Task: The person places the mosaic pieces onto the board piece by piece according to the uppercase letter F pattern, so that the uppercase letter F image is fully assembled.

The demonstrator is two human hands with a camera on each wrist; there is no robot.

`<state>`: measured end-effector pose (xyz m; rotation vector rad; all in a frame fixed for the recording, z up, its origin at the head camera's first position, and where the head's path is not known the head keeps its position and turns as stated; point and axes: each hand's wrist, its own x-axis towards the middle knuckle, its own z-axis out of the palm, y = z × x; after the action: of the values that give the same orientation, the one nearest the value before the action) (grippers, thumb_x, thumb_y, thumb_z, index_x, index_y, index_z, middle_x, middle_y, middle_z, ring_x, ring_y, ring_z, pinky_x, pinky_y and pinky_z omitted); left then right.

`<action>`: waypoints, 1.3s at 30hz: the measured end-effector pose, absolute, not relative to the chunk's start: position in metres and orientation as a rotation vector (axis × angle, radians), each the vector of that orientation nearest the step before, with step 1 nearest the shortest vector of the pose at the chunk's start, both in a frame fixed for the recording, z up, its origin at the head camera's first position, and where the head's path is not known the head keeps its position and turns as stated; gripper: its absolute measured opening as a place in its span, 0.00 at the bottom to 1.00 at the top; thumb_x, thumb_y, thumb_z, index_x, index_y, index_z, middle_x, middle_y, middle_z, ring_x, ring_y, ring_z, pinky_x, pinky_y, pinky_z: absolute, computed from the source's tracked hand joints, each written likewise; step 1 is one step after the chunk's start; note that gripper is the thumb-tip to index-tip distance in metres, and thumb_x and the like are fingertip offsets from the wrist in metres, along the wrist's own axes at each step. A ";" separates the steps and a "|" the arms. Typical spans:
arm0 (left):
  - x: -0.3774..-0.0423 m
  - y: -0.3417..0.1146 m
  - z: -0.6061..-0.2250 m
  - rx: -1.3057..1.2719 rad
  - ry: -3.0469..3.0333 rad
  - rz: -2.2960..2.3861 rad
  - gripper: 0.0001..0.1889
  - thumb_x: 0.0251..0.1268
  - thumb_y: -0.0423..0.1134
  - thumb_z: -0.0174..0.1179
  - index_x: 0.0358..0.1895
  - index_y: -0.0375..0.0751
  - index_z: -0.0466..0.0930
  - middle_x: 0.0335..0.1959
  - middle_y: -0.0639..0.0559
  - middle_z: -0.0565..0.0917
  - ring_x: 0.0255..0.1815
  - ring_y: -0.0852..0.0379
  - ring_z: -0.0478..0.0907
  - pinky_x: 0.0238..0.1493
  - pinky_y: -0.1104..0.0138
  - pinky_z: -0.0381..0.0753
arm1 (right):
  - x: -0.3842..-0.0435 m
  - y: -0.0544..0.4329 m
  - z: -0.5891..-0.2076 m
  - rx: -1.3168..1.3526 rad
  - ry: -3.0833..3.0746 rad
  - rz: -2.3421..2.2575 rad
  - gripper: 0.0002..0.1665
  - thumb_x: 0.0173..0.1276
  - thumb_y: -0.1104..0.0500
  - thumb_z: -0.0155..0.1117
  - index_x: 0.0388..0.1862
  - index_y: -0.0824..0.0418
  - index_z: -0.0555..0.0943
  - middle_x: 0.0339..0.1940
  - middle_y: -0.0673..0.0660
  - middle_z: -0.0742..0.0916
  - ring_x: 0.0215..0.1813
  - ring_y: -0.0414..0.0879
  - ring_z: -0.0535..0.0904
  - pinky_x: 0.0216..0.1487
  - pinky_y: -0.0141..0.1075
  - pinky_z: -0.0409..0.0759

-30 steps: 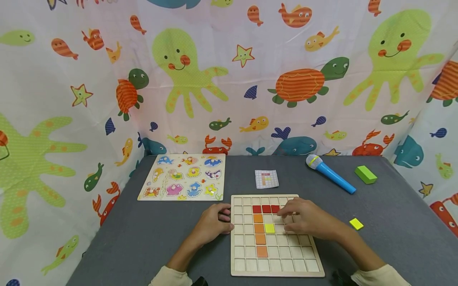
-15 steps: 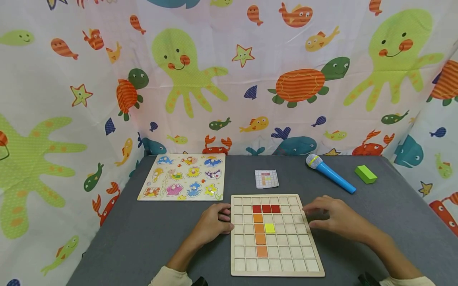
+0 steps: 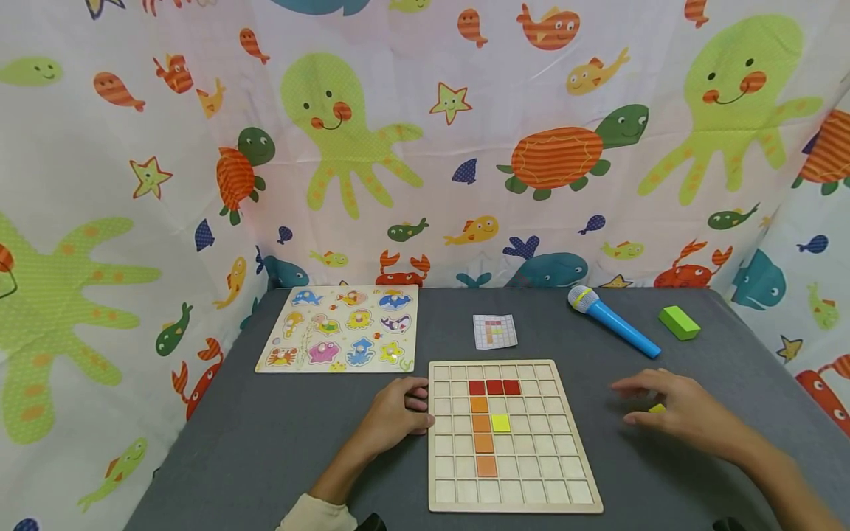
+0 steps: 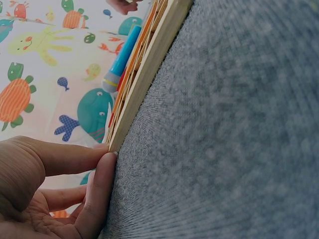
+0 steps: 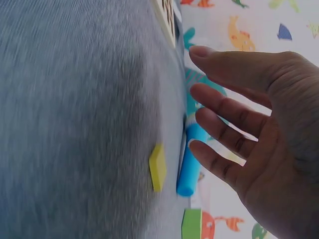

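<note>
A wooden grid board (image 3: 531,487) lies on the table, its cells partly filled with red tiles (image 3: 494,388), orange tiles (image 3: 482,424) and one yellow tile (image 3: 501,423). My left hand (image 3: 396,414) holds the board's left edge; in the left wrist view its thumb and a finger meet at the wooden rim. To the right of the board, my right hand (image 3: 677,405) hovers with its fingers apart and nothing between them. A loose yellow tile (image 5: 158,168) rests on the table under that hand, mostly covered by it in the head view.
Behind the board lies a small card (image 3: 494,332) with a coloured grid pattern. A sea-animal puzzle (image 3: 339,332) stands at the back left. At the back right are a blue toy microphone (image 3: 617,325) and a green block (image 3: 679,323). A printed curtain (image 3: 412,184) borders the table.
My right hand has moved from above the board's right part out to the right, over the loose yellow tile. The left hand and the tiles on the board stay put.
</note>
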<state>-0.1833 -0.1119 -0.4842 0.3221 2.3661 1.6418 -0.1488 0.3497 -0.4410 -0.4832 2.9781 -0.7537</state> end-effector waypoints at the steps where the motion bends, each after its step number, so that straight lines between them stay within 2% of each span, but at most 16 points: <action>1: -0.183 -0.112 -0.484 0.323 2.367 1.642 0.33 0.60 0.26 0.74 0.70 0.28 0.75 0.54 0.40 0.78 0.52 0.49 0.81 0.39 0.63 0.93 | -0.148 0.353 -0.441 -0.472 2.975 -0.742 0.27 0.62 0.47 0.82 0.59 0.53 0.87 0.52 0.47 0.88 0.48 0.38 0.81 0.43 0.32 0.84; 7: -0.183 -0.113 -0.483 0.315 2.362 1.646 0.33 0.60 0.26 0.74 0.70 0.28 0.75 0.54 0.40 0.79 0.52 0.48 0.82 0.39 0.63 0.93 | -0.146 0.371 -0.443 -0.404 2.918 -0.706 0.30 0.63 0.46 0.81 0.61 0.54 0.86 0.54 0.49 0.89 0.48 0.38 0.83 0.44 0.31 0.83; 13: -0.183 -0.113 -0.483 0.311 2.362 1.646 0.33 0.60 0.26 0.74 0.69 0.28 0.75 0.55 0.40 0.79 0.53 0.48 0.82 0.40 0.63 0.93 | -0.145 0.384 -0.446 -0.364 2.902 -0.678 0.30 0.64 0.46 0.81 0.62 0.54 0.85 0.55 0.50 0.88 0.53 0.50 0.84 0.45 0.29 0.83; 15: -0.183 -0.113 -0.483 0.312 2.359 1.648 0.33 0.60 0.26 0.74 0.69 0.28 0.75 0.55 0.40 0.79 0.53 0.48 0.82 0.40 0.63 0.93 | -0.145 0.387 -0.447 -0.360 2.894 -0.682 0.30 0.64 0.47 0.81 0.63 0.55 0.84 0.56 0.51 0.88 0.54 0.53 0.84 0.46 0.34 0.86; 17: -0.183 -0.113 -0.482 0.309 2.359 1.648 0.33 0.60 0.26 0.74 0.70 0.28 0.75 0.55 0.40 0.78 0.53 0.48 0.82 0.40 0.63 0.93 | -0.144 0.390 -0.448 -0.357 2.882 -0.701 0.30 0.64 0.49 0.80 0.63 0.56 0.84 0.56 0.52 0.88 0.55 0.55 0.84 0.48 0.42 0.89; 20: -0.183 -0.113 -0.482 0.311 2.357 1.650 0.33 0.60 0.26 0.74 0.70 0.29 0.75 0.55 0.40 0.78 0.53 0.48 0.81 0.40 0.62 0.93 | -0.144 0.394 -0.448 -0.341 2.863 -0.713 0.29 0.65 0.52 0.80 0.63 0.58 0.84 0.56 0.54 0.88 0.55 0.54 0.85 0.50 0.50 0.90; 24: -0.183 -0.113 -0.482 0.312 2.354 1.649 0.33 0.60 0.26 0.74 0.70 0.28 0.75 0.55 0.40 0.78 0.52 0.48 0.81 0.40 0.62 0.93 | -0.145 0.398 -0.448 -0.312 2.857 -0.670 0.29 0.65 0.52 0.79 0.64 0.57 0.84 0.55 0.53 0.88 0.51 0.45 0.83 0.47 0.38 0.87; 26: -0.183 -0.113 -0.483 0.312 2.353 1.649 0.33 0.60 0.26 0.74 0.70 0.28 0.75 0.55 0.40 0.78 0.52 0.48 0.81 0.40 0.62 0.93 | -0.144 0.398 -0.449 -0.312 2.865 -0.661 0.29 0.65 0.52 0.79 0.64 0.57 0.84 0.56 0.52 0.88 0.51 0.44 0.83 0.46 0.36 0.86; 29: -0.183 -0.113 -0.483 0.311 2.353 1.652 0.33 0.60 0.26 0.74 0.70 0.28 0.75 0.55 0.39 0.78 0.52 0.48 0.81 0.40 0.62 0.93 | -0.144 0.398 -0.449 -0.321 2.872 -0.678 0.29 0.65 0.53 0.79 0.63 0.57 0.84 0.56 0.54 0.88 0.53 0.49 0.83 0.50 0.48 0.88; 31: -0.183 -0.113 -0.483 0.309 2.346 1.658 0.33 0.60 0.26 0.74 0.70 0.28 0.75 0.55 0.39 0.79 0.52 0.48 0.82 0.40 0.62 0.93 | -0.144 0.398 -0.450 -0.328 2.867 -0.694 0.29 0.65 0.54 0.79 0.64 0.58 0.84 0.58 0.55 0.88 0.55 0.55 0.82 0.52 0.59 0.87; 33: -0.184 -0.113 -0.483 0.307 2.338 1.664 0.33 0.59 0.26 0.74 0.70 0.28 0.75 0.55 0.39 0.79 0.52 0.49 0.82 0.39 0.62 0.93 | -0.144 0.399 -0.451 -0.329 2.856 -0.699 0.29 0.65 0.55 0.79 0.64 0.59 0.84 0.58 0.57 0.88 0.57 0.57 0.81 0.53 0.65 0.85; 36: -0.184 -0.112 -0.483 0.302 2.325 1.673 0.33 0.59 0.25 0.74 0.70 0.28 0.75 0.55 0.39 0.79 0.52 0.49 0.82 0.39 0.62 0.93 | -0.145 0.401 -0.452 -0.322 2.850 -0.684 0.29 0.65 0.57 0.78 0.64 0.60 0.83 0.57 0.57 0.88 0.57 0.56 0.81 0.52 0.66 0.84; 39: -0.185 -0.112 -0.483 0.298 2.324 1.674 0.33 0.59 0.25 0.74 0.70 0.28 0.75 0.55 0.39 0.79 0.52 0.49 0.81 0.39 0.62 0.93 | -0.146 0.402 -0.453 -0.319 2.852 -0.665 0.28 0.64 0.58 0.78 0.63 0.60 0.84 0.54 0.55 0.88 0.54 0.54 0.81 0.51 0.63 0.86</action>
<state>-0.1845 -0.1121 -0.4834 0.2983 2.3241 1.6741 -0.1462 0.4021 -0.4529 -0.3189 2.8522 -0.6646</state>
